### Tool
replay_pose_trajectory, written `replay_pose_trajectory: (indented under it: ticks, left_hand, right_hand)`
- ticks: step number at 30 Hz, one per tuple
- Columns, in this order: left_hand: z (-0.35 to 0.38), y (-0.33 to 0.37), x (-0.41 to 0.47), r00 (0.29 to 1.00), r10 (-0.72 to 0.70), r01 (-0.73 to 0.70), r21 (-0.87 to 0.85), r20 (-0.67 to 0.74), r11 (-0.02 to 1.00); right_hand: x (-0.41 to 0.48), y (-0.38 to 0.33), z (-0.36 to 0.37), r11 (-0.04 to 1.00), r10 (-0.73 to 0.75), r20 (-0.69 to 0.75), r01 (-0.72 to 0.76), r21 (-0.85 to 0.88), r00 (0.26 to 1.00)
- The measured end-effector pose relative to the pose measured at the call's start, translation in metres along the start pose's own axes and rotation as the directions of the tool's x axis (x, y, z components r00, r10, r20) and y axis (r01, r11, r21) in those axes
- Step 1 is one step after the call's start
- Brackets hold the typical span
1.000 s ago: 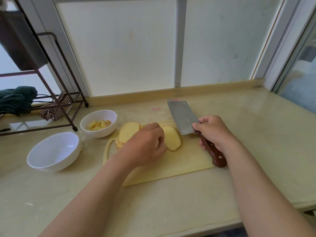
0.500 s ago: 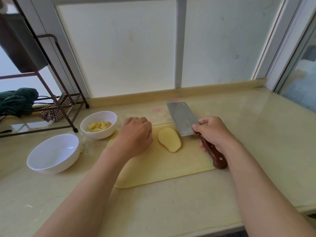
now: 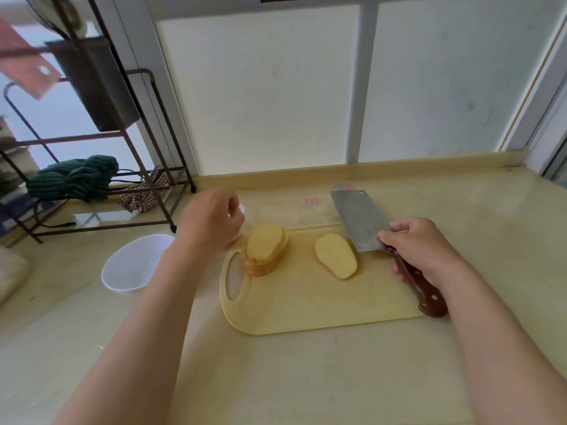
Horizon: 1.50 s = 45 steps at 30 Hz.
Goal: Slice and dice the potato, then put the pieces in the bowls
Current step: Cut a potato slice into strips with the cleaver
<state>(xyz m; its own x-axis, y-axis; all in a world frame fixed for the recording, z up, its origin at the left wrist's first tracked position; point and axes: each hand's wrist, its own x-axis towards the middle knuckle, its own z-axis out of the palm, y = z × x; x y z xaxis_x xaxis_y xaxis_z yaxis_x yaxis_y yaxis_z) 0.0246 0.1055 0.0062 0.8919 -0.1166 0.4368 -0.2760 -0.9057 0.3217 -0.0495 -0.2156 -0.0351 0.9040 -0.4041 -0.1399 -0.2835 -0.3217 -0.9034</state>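
A yellow cutting board (image 3: 306,305) lies on the counter. At its left end leans a stack of potato slices (image 3: 266,249). One slice (image 3: 336,256) lies flat in the middle. My right hand (image 3: 420,250) grips the brown handle of a cleaver (image 3: 357,222), whose blade rests just right of the single slice. My left hand (image 3: 211,222) hovers above and left of the stack, fingers loosely curled, holding nothing. An empty white bowl (image 3: 135,265) sits left of the board. Behind my left hand only a sliver of the second bowl's rim (image 3: 242,208) shows.
A dark metal rack (image 3: 159,185) stands at the back left with a green cloth (image 3: 73,179) and a checkered cloth (image 3: 141,196) on its lower shelf. A frosted window (image 3: 276,87) backs the beige counter (image 3: 306,378).
My left hand has lifted off the potato slices and drawn back to the left, uncovering the stack at the board's left end. The cleaver and right hand stay in place.
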Motion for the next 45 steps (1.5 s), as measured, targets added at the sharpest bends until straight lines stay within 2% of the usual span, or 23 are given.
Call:
replay_pose_trajectory:
  ticks: [3,8,11,16,18,20,22,24,29,31,37,45]
  left_hand:
    - [-0.003,-0.016,-0.002,0.998,-0.050,0.048,0.084,0.023,0.995]
    - [-0.005,-0.026,-0.006,0.988,-0.152,0.152,0.016,0.027,0.988]
    - [-0.006,-0.018,-0.011,0.995,-0.095,0.095,-0.035,-0.015,0.995]
    - [0.003,0.025,-0.020,0.995,0.097,-0.099,-0.148,-0.022,0.984]
    - [0.005,0.040,-0.021,0.997,0.074,-0.074,-0.176,-0.007,0.982]
    - [0.004,0.052,-0.021,1.000,0.003,-0.001,-0.276,0.007,0.961]
    - [0.002,0.066,-0.024,0.994,-0.092,0.111,-0.456,0.066,0.883]
    - [0.003,0.077,-0.028,0.967,-0.176,0.251,-0.576,0.184,0.778]
    - [0.004,0.089,-0.031,0.848,-0.250,0.530,-0.721,0.468,0.446]
    - [0.001,0.089,-0.029,0.820,-0.255,0.572,-0.727,0.512,0.379]
    - [-0.003,0.079,-0.029,0.831,-0.173,0.551,-0.740,0.529,0.385]
    - [-0.004,0.070,-0.031,0.875,-0.144,0.462,-0.706,0.463,0.537]
  right_hand:
    - [0.000,0.001,0.000,1.000,-0.008,0.003,0.008,-0.005,1.000]
    - [0.000,0.002,0.000,1.000,-0.014,-0.004,0.014,-0.013,1.000]
    - [-0.002,0.001,0.000,1.000,-0.023,0.001,0.023,-0.017,1.000]
    - [-0.004,-0.001,-0.001,1.000,-0.011,0.010,0.011,-0.015,1.000]
    - [-0.006,-0.001,-0.001,1.000,-0.001,0.001,0.001,0.002,1.000]
    - [-0.008,-0.001,-0.002,1.000,0.005,-0.010,-0.005,0.020,1.000]
    - [-0.009,-0.001,-0.003,1.000,0.009,-0.017,-0.008,0.025,1.000]
    - [-0.009,-0.002,-0.003,1.000,0.010,-0.010,-0.010,0.026,1.000]
    - [-0.009,-0.001,-0.003,0.999,0.015,-0.006,-0.015,0.036,1.000]
    - [-0.008,0.000,-0.003,0.999,0.016,-0.006,-0.016,0.042,1.000]
    - [-0.008,0.000,-0.003,0.999,0.006,0.005,-0.006,0.036,1.000]
    - [-0.008,0.000,-0.003,1.000,0.005,0.004,-0.005,0.018,1.000]
